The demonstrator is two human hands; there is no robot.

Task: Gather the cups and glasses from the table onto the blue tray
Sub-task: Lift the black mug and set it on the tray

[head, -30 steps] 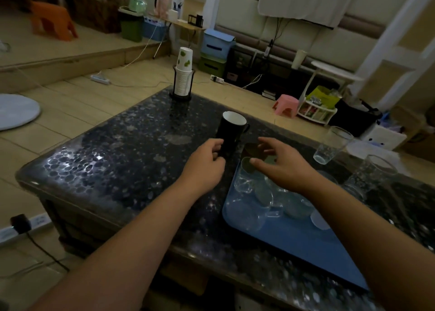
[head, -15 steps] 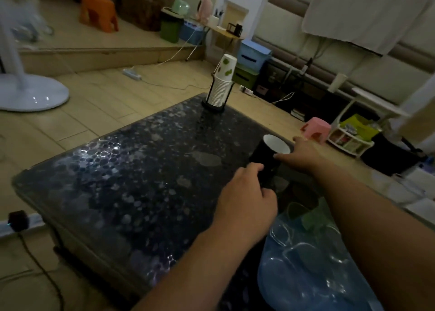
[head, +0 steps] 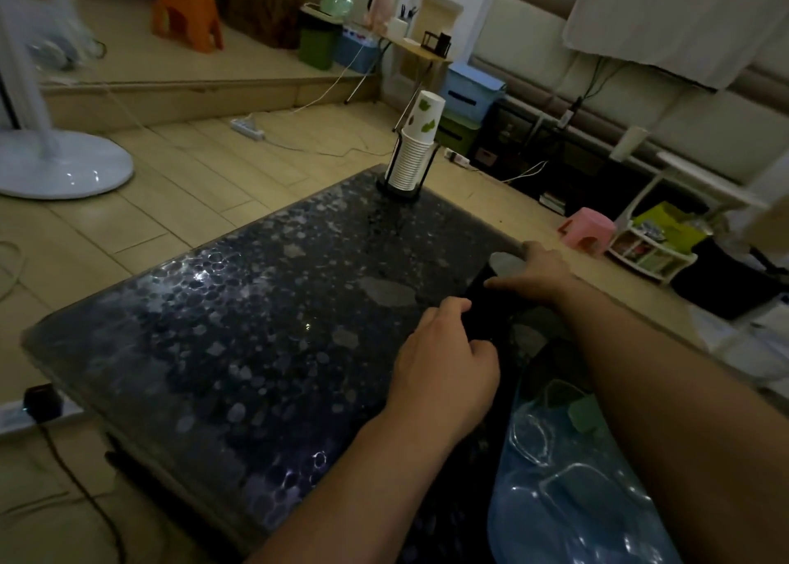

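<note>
Closed further around black mug (head: 491,303) at worktop's (head: 239,328) far edge: left hand (head: 444,363) curled on its side, right hand (head: 533,275) fingers pinching the rim. Risked tipping it against glasses (head: 568,474) crowding blue tray (head: 508,516).

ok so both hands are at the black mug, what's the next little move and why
Probably lift the black mug and carry it right and nearer, onto the blue tray. The right hand is at its rim, the left hand against its side, and the mug stands on the table, off the tray, where clear glasses lie.
</note>
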